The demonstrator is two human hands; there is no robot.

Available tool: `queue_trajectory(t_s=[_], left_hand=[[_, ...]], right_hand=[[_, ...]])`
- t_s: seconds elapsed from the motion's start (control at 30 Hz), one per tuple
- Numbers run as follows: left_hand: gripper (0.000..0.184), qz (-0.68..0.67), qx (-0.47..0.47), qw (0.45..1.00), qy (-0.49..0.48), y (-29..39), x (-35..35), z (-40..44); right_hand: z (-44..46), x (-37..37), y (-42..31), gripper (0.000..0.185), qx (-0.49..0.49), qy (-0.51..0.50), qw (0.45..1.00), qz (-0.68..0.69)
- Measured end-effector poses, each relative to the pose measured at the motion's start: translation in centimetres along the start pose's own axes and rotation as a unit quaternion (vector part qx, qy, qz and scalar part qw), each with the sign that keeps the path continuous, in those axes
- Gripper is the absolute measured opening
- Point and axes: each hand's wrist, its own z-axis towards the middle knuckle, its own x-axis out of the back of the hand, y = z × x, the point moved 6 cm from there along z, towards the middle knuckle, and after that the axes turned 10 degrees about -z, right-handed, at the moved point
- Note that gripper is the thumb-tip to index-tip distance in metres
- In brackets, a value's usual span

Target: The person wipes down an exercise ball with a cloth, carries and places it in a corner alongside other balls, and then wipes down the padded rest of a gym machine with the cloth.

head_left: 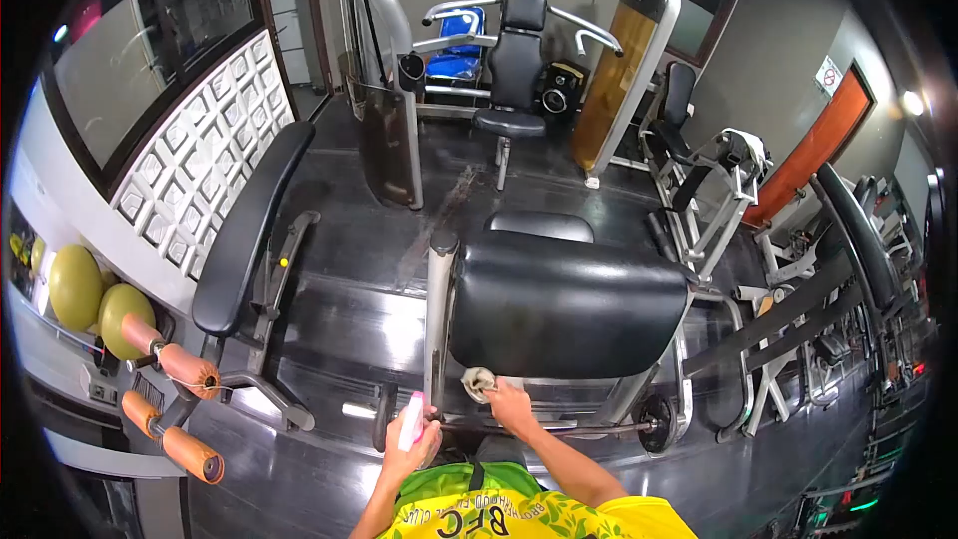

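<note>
My left hand (414, 447) is closed round a white and pink spray bottle (410, 419), low in the middle of the head view. In my right hand (511, 407) is a bunched, light-coloured cloth (478, 380), held at the lower left corner of a black padded bench (574, 304). Whether the cloth touches the pad or the frame beside it, I cannot tell. A grey metal upright (439, 309) stands along the pad's left side, just beyond the bottle. Below both hands shows my yellow and green shirt (499, 514).
At left stands another black bench (254, 230) with orange foam rollers (185, 444) at its near end. A seated press machine (519, 70) is at the back. A barbell bar with a weight plate (656, 423) lies low at right. Green exercise balls (76, 286) sit far left.
</note>
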Motion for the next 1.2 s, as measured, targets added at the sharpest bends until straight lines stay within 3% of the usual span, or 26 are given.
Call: queue_trajectory(t_s=[0.07,0.1,0.17,0.2,0.27,0.3,0.37,0.43,0.53,0.63,0.77,0.9,1.03,1.1,1.17,1.2], left_hand=[[0.023,-0.004,0.011,1.000,0.000,-0.1,0.2,0.0],[0.023,0.015,-0.005,1.000,0.003,-0.1,0.5,0.0],[0.023,0.033,-0.018,0.999,0.004,-0.4,0.7,0.1],[0.023,0.006,-0.023,1.000,0.007,-0.6,0.8,0.1],[0.023,-0.021,-0.027,0.999,0.009,-0.8,0.8,0.3],[0.023,-0.002,-0.020,1.000,0.007,-0.9,0.8,0.3],[0.024,0.016,-0.013,1.000,0.000,-1.3,0.5,0.5],[0.024,0.035,-0.035,0.999,-0.017,-1.3,0.1,0.6],[0.023,0.019,-0.012,0.999,-0.025,-0.7,-0.7,0.5],[0.023,0.025,-0.015,0.999,-0.026,-0.8,-0.8,0.5],[0.024,0.018,-0.008,1.000,-0.018,-1.0,-0.7,0.6],[0.024,0.024,-0.003,1.000,-0.019,-0.7,-1.0,0.9],[0.024,0.049,-0.022,0.998,-0.035,-0.8,-1.2,1.2],[0.025,0.046,-0.018,0.998,-0.040,-0.9,-1.3,1.2],[0.025,0.044,-0.014,0.998,-0.044,-0.9,-1.5,1.1],[0.025,0.036,-0.011,0.998,-0.044,-0.8,-1.6,1.1]], right_hand=[[-1.5,-1.7,0.9,0.041,-0.098,-0.184,0.975,0.080],[-1.4,-1.0,1.2,0.041,-0.098,-0.182,0.975,0.083],[0.0,2.8,0.3,0.051,0.081,-0.078,0.973,0.202],[1.2,5.4,0.3,0.052,0.084,-0.006,0.966,0.245],[3.7,11.1,1.0,0.050,0.004,0.043,0.973,0.225],[4.8,13.8,1.5,0.047,0.036,0.198,0.955,0.217],[7.4,17.1,2.9,0.051,-0.103,0.179,0.970,0.129],[9.3,18.1,3.6,0.052,-0.143,0.198,0.968,0.058],[9.4,14.1,3.2,0.051,-0.171,0.153,0.973,0.001],[6.4,9.4,2.3,0.045,-0.131,0.183,0.974,-0.027],[1.5,2.9,2.1,0.038,-0.056,0.131,0.989,-0.047],[0.8,1.9,2.3,0.028,-0.037,0.046,0.998,-0.025],[0.5,2.1,2.5,0.029,-0.016,0.044,0.998,-0.029],[-0.1,1.8,2.4,0.035,0.025,0.094,0.995,-0.017],[-0.9,0.9,2.5,0.034,0.027,0.074,0.997,-0.009],[-1.4,0.2,2.4,0.034,0.052,0.002,0.999,-0.002]])
